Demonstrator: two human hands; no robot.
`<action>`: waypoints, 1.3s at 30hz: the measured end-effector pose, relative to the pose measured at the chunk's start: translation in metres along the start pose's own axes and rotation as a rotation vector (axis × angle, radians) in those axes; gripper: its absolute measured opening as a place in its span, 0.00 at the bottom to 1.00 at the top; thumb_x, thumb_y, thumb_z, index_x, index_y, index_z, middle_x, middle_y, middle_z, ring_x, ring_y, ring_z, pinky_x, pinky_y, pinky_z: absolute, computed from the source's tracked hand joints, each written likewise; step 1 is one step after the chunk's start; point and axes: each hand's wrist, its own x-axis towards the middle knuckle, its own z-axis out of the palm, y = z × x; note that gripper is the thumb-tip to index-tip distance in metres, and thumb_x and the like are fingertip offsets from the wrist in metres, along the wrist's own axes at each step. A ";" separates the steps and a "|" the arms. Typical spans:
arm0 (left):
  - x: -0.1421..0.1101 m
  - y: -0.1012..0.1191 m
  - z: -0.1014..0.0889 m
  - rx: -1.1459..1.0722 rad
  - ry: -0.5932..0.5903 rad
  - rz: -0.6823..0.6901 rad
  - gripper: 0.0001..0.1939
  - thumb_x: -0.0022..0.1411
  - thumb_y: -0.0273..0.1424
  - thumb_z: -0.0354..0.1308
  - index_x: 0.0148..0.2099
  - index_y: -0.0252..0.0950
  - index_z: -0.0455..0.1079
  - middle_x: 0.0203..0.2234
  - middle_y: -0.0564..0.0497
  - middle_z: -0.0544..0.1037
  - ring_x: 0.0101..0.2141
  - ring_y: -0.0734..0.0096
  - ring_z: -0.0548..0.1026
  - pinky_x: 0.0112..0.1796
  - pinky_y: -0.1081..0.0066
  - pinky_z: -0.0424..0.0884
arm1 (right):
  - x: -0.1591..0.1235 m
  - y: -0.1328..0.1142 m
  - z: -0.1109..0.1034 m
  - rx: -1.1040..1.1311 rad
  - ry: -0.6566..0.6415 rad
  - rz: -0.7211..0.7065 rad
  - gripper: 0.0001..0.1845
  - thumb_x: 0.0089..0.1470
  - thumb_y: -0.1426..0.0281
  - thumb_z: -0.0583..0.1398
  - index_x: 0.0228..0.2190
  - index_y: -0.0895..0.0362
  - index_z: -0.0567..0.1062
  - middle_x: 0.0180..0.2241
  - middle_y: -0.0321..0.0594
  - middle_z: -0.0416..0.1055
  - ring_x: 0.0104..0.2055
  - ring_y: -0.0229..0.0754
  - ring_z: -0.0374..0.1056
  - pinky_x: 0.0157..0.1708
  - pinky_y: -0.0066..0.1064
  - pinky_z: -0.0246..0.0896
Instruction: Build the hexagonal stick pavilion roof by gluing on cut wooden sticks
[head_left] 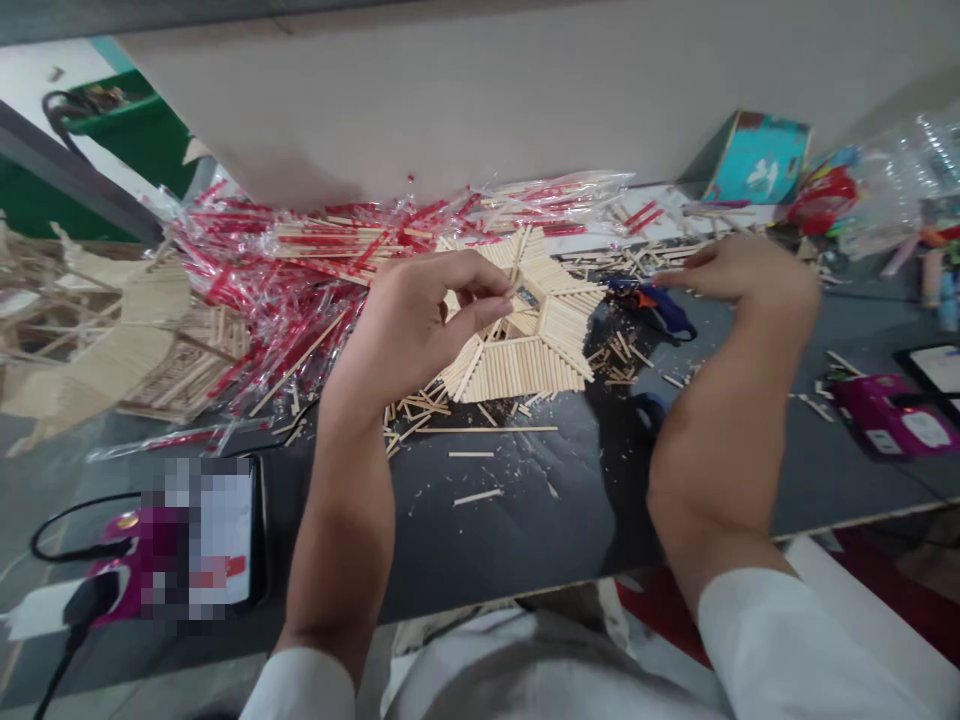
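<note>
On my feed, L hand is over the star-shaped stick piece, thumb & fingertips pinched together nr its central opening, tho I can't tell if there's a stick btwn them. My R hand is out w/ fingers right by the blue tool, grip unclear from here. I see the piece mid-tbl on the dark tabletop, loose sticks around it, red-and-clear wrappers behind.

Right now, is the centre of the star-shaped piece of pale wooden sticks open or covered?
At least partly open: the star-shaped wooden piece shows a gap at its middle, beside the left hand.
</note>
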 end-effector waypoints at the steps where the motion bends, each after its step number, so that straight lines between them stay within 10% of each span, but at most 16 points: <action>1: 0.001 -0.001 0.003 -0.055 0.013 0.042 0.03 0.66 0.27 0.70 0.40 0.41 0.81 0.34 0.54 0.84 0.32 0.72 0.77 0.33 0.68 0.72 | -0.012 -0.014 -0.014 0.024 0.028 0.023 0.14 0.54 0.59 0.71 0.30 0.57 0.83 0.28 0.50 0.78 0.31 0.51 0.72 0.37 0.46 0.66; 4: 0.001 0.003 0.009 -0.238 0.024 0.065 0.03 0.65 0.26 0.71 0.39 0.39 0.81 0.32 0.53 0.83 0.31 0.72 0.77 0.29 0.68 0.70 | -0.058 -0.066 -0.050 0.714 0.335 -0.309 0.14 0.56 0.67 0.71 0.45 0.52 0.87 0.38 0.45 0.82 0.36 0.46 0.74 0.39 0.39 0.67; 7: 0.000 0.009 0.011 -0.294 0.077 0.017 0.05 0.65 0.28 0.73 0.39 0.39 0.80 0.32 0.53 0.82 0.32 0.69 0.78 0.30 0.67 0.71 | -0.101 -0.118 -0.064 1.104 0.162 -0.647 0.16 0.49 0.68 0.77 0.41 0.41 0.88 0.37 0.36 0.80 0.38 0.46 0.72 0.39 0.38 0.69; 11: 0.001 0.009 0.015 -0.395 0.068 -0.011 0.09 0.62 0.29 0.75 0.41 0.40 0.77 0.33 0.53 0.83 0.32 0.67 0.81 0.30 0.67 0.74 | -0.121 -0.156 -0.057 1.083 -0.003 -0.709 0.06 0.57 0.65 0.74 0.38 0.43 0.87 0.32 0.32 0.78 0.34 0.41 0.70 0.33 0.33 0.64; 25: 0.006 0.002 0.016 -0.404 0.046 -0.117 0.09 0.61 0.24 0.74 0.37 0.38 0.77 0.32 0.54 0.83 0.34 0.67 0.84 0.35 0.66 0.82 | -0.100 -0.159 -0.042 1.068 -0.174 -0.689 0.16 0.56 0.56 0.75 0.33 0.53 0.80 0.25 0.33 0.67 0.26 0.37 0.60 0.24 0.33 0.50; 39: 0.008 -0.005 0.031 -0.162 0.147 -0.041 0.08 0.61 0.24 0.72 0.36 0.38 0.75 0.29 0.56 0.82 0.28 0.75 0.77 0.29 0.71 0.69 | -0.084 -0.154 -0.031 1.077 -0.192 -0.706 0.15 0.54 0.57 0.76 0.31 0.50 0.79 0.30 0.36 0.71 0.33 0.43 0.64 0.33 0.37 0.58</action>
